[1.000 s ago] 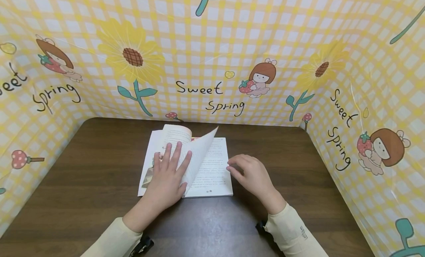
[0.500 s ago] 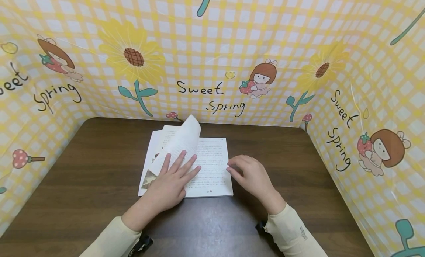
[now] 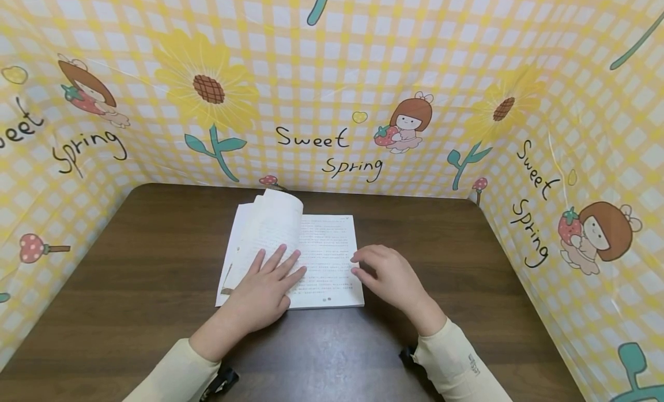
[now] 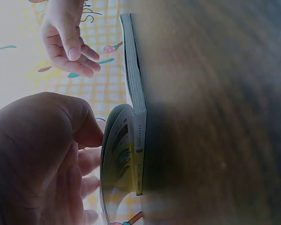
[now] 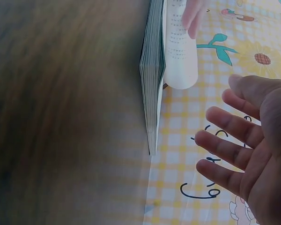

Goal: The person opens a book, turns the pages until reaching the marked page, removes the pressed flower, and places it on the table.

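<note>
An open book (image 3: 327,275) lies on the table, a thick stack of pages on its right and a few curved leaves on its left. My left hand (image 3: 263,295) rests on the left pages near the spine, fingers straight and spread. Under it a turned page (image 3: 280,217) bulges up at its top edge. In the left wrist view the cover (image 4: 117,164) bends away from the spine beside the thumb. My right hand (image 3: 390,275) hovers by the book's right edge, fingers loosely bent with nothing between them, as the right wrist view also shows.
The dark wooden table (image 3: 155,246) stretches around the book. A yellow checked cloth (image 3: 332,73) with flowers and lettering stands as a wall behind and on both sides. Dark straps (image 3: 220,383) sit at both wrists.
The raised page has swung over from right to left and now lies over the left side. My left hand has shifted slightly down onto it; the right hand has barely moved.
</note>
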A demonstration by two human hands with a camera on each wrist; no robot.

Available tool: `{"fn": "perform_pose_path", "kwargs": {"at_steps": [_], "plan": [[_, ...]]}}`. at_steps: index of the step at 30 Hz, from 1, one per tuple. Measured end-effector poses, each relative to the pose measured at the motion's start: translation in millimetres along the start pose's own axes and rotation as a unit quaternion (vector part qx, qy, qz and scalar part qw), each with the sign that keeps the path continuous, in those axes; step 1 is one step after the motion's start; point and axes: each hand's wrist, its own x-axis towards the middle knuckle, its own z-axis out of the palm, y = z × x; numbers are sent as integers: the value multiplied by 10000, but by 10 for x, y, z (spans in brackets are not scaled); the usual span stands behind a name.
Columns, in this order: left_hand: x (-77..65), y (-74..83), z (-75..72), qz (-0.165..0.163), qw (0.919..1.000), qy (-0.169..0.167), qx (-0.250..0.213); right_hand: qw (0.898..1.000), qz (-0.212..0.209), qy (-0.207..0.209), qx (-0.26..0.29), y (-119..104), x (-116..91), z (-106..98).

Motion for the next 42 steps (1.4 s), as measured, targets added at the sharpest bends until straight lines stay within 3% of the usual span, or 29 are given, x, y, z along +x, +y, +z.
{"fn": "perform_pose_path", "kwargs": {"at_steps": [15,30,42], "plan": [[-28,22,-10,-418,9988,-257,0,9939,1,-1101,-93,-10,-20,37],[-23,55,-31,-775,9964,-226,-240,9844,85,-1757,96,0,-61,69],[-16,33,-24,-750,9963,-359,-205,9749,198,-2177,418,2,-89,92]]}}
